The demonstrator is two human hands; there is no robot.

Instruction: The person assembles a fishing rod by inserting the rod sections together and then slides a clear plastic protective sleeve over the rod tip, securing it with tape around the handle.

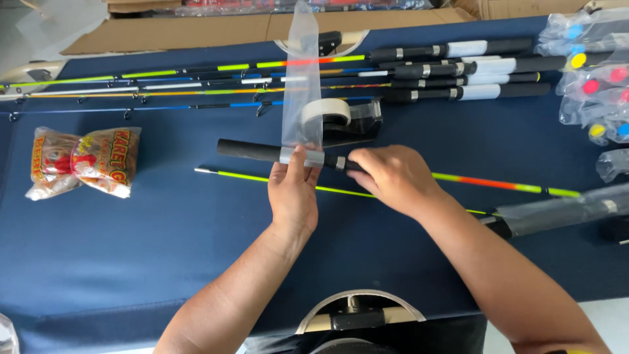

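My left hand pinches the lower end of a clear plastic sleeve against a black rod handle that lies across the blue table. My right hand grips the same handle just to the right, covering part of it. The sleeve stands upright from the handle. A thin yellow-green rod tip with an orange band lies under both hands. Just behind the handle stands a tape dispenser with a white roll.
Several fishing rods with black handles lie along the far side of the blue table. A snack bag sits left. Bagged coloured parts are piled at right. A bagged handle lies right. Cardboard behind.
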